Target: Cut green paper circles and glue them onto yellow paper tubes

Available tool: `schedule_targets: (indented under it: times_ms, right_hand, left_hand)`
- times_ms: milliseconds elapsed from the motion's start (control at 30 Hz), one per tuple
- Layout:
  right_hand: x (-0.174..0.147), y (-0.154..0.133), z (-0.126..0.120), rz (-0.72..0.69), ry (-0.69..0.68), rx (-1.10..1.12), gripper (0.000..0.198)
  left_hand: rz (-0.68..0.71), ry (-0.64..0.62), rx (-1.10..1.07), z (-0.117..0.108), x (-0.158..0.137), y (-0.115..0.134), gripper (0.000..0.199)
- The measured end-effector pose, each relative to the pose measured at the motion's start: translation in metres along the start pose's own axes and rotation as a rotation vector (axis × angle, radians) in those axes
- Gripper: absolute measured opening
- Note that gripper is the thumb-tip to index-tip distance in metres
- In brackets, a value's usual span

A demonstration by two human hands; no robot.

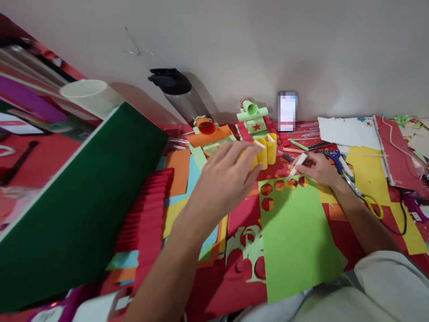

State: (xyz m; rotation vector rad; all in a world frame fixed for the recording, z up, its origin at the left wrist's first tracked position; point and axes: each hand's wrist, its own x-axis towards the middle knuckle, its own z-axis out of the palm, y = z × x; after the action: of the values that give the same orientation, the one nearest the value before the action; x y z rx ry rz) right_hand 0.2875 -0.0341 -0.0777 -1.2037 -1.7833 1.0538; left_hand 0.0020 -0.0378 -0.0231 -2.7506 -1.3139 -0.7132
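Note:
My left hand (228, 172) reaches over the table with its fingers closed around the left side of a row of yellow paper rolls (271, 150). White bits show at the tops of these rolls. Between thumb and fingers, my right hand (318, 167) pinches a small white stick (297, 165), tilted over the top edge of a light green sheet (298, 237). Several round holes are cut along that sheet's upper edge and left corner. Behind the rolls stands a green paper model (257, 127) with a red star, and an orange and green one (211, 136) sits to its left.
A dark green board (83, 197) leans at the left beside crimped red paper (154, 219). A bottle (189, 96) and phone (287, 112) stand by the wall. Scissors (355, 190) lie right of my right hand. Cut green scraps (248, 250) lie left of the sheet.

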Motion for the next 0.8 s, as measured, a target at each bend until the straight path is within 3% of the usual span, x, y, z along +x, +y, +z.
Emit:
schedule_targets:
  times_ms: [100,267,467,567,633,667,700,800]
  right_hand:
    - [-0.012,-0.012,0.014,-0.006,0.096,0.318,0.031]
    - [-0.027,-0.018,0.038,0.057,0.16,0.4,0.041]
    - [-0.032,-0.006,0.043,0.136,0.238,0.4,0.048]
    - [-0.033,-0.004,0.032,0.118,0.434,0.437,0.046]
    - [-0.037,-0.001,0.024,0.101,0.589,0.422,0.045]
    - [-0.04,0.001,0.021,0.107,0.603,0.384,0.044]
    - [-0.044,0.003,0.019,0.13,0.576,0.326,0.042]
    - [-0.056,0.013,0.024,0.183,0.288,0.135,0.03]
  left_hand:
    - [0.096,-0.161,-0.1,0.004,-0.001,0.025,0.032]
    - [0.04,-0.481,-0.234,0.034,0.002,0.05,0.021]
    - [-0.132,-0.453,-0.611,0.046,0.005,0.052,0.029]
    - [-0.148,-0.457,-0.736,0.046,-0.001,0.042,0.038]
    - [-0.152,-0.485,-0.641,0.051,-0.013,0.032,0.035]
    - [-0.125,-0.51,-0.535,0.055,-0.022,0.029,0.031]
    - [-0.052,-0.542,-0.437,0.061,-0.03,0.026,0.03]
    - [0.197,-0.579,-0.125,0.083,-0.055,0.024,0.051]
